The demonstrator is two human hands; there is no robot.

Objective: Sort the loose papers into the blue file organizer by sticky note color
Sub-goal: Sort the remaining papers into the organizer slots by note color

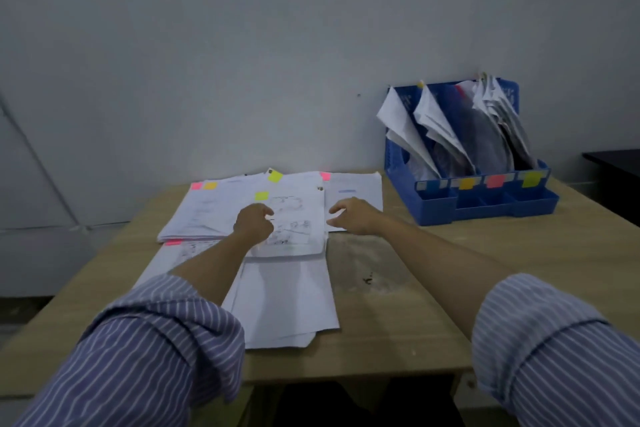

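Our striped sleeves point(162, 350) reach over the wooden table point(398, 322). Our left hand point(254, 222), fingers curled, rests on the top packet point(294, 229); whether it pinches the sheet we cannot tell. Our right hand point(353, 215) hovers half-open at the packet's right edge, holding nothing. Beyond the fingertips lie the loose papers point(214, 208); far right stands the blue file organizer point(471, 204). Lifting carelessly could drag neighbouring sheets, mixing colours.

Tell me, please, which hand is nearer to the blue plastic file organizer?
Right. The right hand hovers at the paper pile's right edge, toward the blue plastic file organizer; the left hand rests farther left on the papers.
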